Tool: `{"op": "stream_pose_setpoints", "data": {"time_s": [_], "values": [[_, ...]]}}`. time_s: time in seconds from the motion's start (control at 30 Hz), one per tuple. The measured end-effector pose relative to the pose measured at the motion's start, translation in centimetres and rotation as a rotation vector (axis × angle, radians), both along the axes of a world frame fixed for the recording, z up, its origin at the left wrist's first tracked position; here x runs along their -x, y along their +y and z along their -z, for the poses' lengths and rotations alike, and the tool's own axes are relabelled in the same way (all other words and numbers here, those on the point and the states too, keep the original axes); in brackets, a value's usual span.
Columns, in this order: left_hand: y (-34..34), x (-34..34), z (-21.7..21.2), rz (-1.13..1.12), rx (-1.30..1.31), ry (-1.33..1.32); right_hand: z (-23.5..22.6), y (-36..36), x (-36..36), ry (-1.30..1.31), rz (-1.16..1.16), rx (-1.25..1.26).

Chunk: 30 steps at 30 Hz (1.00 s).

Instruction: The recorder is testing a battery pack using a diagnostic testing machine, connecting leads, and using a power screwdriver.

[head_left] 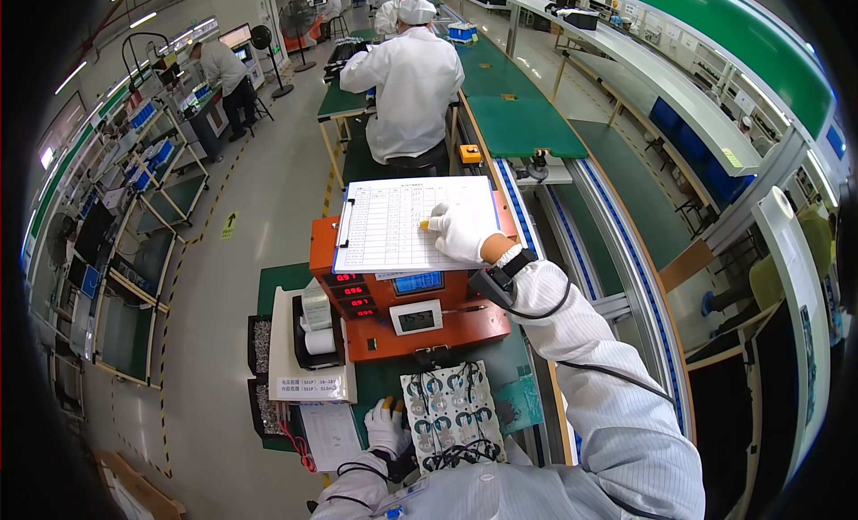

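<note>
White-gloved right hand [463, 234] rests on the right side of the clipped form [391, 221], left hand [385, 428] farther nearside; neither grip's closure is determinable.

At top centre, a co-worker [407, 95] in white coat and cap sits facing away. A black pedestal fan [261, 38] stands upper left, a yellow floor arrow [230, 225] left of centre, blue bins [686, 143] upper right, a cardboard box [134, 489] lower left.
</note>
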<state>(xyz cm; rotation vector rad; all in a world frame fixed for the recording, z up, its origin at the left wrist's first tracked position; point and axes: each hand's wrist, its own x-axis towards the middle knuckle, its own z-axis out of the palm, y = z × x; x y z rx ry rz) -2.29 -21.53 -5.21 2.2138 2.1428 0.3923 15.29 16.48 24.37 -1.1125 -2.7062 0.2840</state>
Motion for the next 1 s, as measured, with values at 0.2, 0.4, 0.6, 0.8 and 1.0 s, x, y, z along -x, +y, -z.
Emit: {"op": "stream_pose_setpoints", "data": {"time_s": [0.2,0.4,0.6,0.8,1.0], "values": [[0.0,-0.1,0.1,-0.011,0.008,0.001,0.0,0.0,0.1,0.030,0.011,0.040],[0.1,-0.1,0.1,-0.013,-0.012,-0.032,0.2,0.0,0.2,0.037,0.047,-0.027],[0.2,0.0,0.1,-0.048,-0.058,-0.123,2.1,1.5,0.7,0.139,-0.014,-0.066],[-0.1,0.3,0.3,-0.048,0.063,-0.074,2.2,1.6,0.2,0.024,-0.109,-0.211],[-0.1,0.3,0.1,-0.067,0.091,-0.103,2.0,1.1,0.4,-0.022,-0.068,-0.203]]}}
